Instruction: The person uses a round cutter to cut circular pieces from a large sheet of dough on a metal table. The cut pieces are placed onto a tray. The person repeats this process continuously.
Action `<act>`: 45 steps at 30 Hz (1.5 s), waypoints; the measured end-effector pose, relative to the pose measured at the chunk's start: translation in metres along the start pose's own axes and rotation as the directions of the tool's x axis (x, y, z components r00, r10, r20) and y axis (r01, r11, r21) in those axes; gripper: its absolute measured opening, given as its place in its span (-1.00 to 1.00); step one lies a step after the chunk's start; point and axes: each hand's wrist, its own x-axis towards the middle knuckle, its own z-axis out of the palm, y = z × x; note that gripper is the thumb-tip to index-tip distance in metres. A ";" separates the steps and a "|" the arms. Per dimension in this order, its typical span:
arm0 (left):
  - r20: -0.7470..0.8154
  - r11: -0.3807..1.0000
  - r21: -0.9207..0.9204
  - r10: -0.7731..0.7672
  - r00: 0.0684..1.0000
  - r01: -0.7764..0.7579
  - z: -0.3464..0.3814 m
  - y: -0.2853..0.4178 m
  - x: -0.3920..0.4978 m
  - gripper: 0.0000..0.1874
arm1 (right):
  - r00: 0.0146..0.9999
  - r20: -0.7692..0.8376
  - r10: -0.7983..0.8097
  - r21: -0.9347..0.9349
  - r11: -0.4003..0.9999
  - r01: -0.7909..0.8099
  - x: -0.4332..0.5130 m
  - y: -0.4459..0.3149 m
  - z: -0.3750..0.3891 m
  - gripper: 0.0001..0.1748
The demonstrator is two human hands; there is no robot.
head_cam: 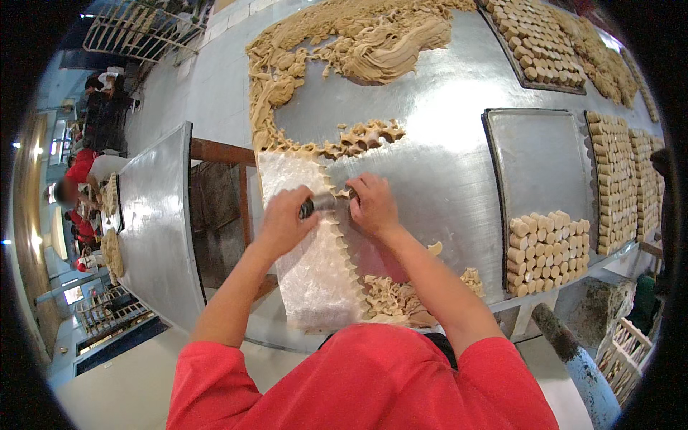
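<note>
My left hand [287,219] grips a short metal cylinder [324,201], apparently a round dough cutter, over the scalloped edge of a floured dough sheet [317,285]. Just right of that edge, my right hand [375,207] is curled around a small dark object [352,192], mostly hidden by the fingers. A thin dough scrap [341,193] lies between the two hands. Beyond them, a strip of dough offcuts [371,137] with rounded cut-outs rests on the metal tabletop [424,188]. Crumpled dough scraps [392,298] are piled close to my body.
A metal tray [543,156] at right holds rows of round dough pieces [548,250] at its near end. More filled trays [613,183] stand beyond it. A large dough mass [387,48] covers the far tabletop. At left are another metal table [156,209] and people in red [83,166].
</note>
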 end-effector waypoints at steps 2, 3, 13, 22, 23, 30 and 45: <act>0.022 0.991 0.133 -0.019 1.000 0.016 -0.013 -0.001 0.012 -0.62 | 1.000 0.012 0.003 -0.003 1.000 -0.003 0.002 -0.001 -0.002 -0.61; 0.060 0.985 0.170 0.009 0.998 -0.019 -0.016 0.000 0.020 -0.61 | 0.999 0.036 0.010 -0.012 1.000 -0.010 0.003 -0.002 -0.004 -0.60; 0.164 0.993 0.053 0.099 0.982 -0.109 0.021 -0.017 0.072 -0.56 | 0.995 0.093 -0.044 0.045 0.998 0.040 0.012 -0.003 -0.002 -0.57; 0.077 0.930 -0.210 0.324 0.943 -0.302 0.048 -0.033 0.049 -0.60 | 0.876 0.456 -0.159 0.020 0.986 0.168 -0.053 -0.025 -0.028 -0.77; 0.037 0.876 -0.255 0.431 0.902 -0.408 0.054 -0.033 0.045 -0.59 | 0.877 0.472 -0.091 0.021 0.996 0.092 -0.076 -0.032 -0.040 -0.71; 0.085 0.679 -0.731 -0.010 0.996 0.069 0.070 0.026 -0.023 -0.60 | 0.688 0.545 0.479 0.558 0.406 -0.724 -0.147 -0.055 -0.104 -0.40; -0.664 0.752 -0.161 0.396 0.634 -0.639 0.057 0.312 -0.094 -0.36 | 0.820 0.560 0.117 0.703 -0.591 -0.396 -0.209 0.021 -0.277 -0.54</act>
